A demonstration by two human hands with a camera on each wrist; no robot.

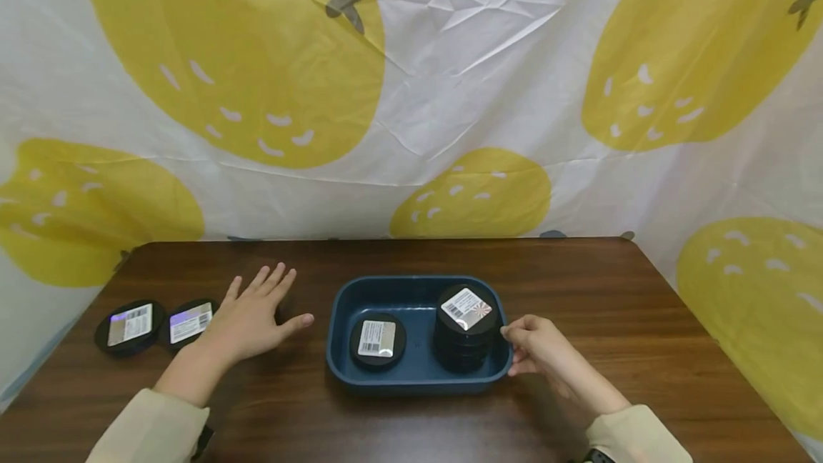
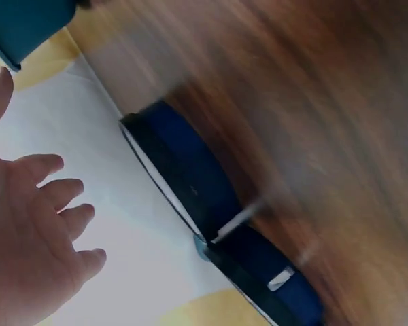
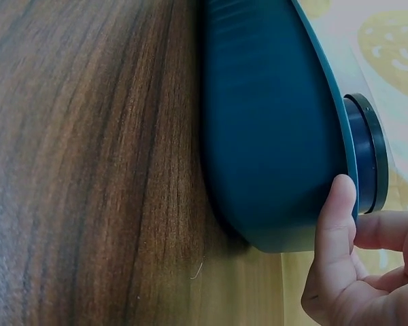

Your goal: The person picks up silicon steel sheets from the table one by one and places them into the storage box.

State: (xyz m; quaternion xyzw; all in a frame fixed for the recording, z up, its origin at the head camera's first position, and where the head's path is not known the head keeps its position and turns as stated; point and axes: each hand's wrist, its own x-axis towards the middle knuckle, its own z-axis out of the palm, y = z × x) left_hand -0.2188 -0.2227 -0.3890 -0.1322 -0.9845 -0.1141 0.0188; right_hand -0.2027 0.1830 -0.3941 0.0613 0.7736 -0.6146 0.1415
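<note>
My left hand [image 1: 249, 320] is spread with its fingers straight, holding nothing, just right of two round black containers. The outer container [image 1: 131, 327] shows its whole labelled lid, while the hand partly covers the inner container [image 1: 189, 321]. With thumb and forefinger my right hand [image 1: 546, 352] pinches the rim at the right end of a dark blue plastic tray [image 1: 418, 381]. Inside the tray, a single round black container [image 1: 378, 341] lies at the left. A stack of several such containers [image 1: 466, 320] stands at the right, its top rising above the tray's rim [image 3: 326, 75].
The brown wooden table [image 1: 411, 427] reaches back to a white curtain [image 1: 476, 91] printed with large yellow fruit. Its back edge runs close along the curtain. The same curtain hangs beside the table on the right.
</note>
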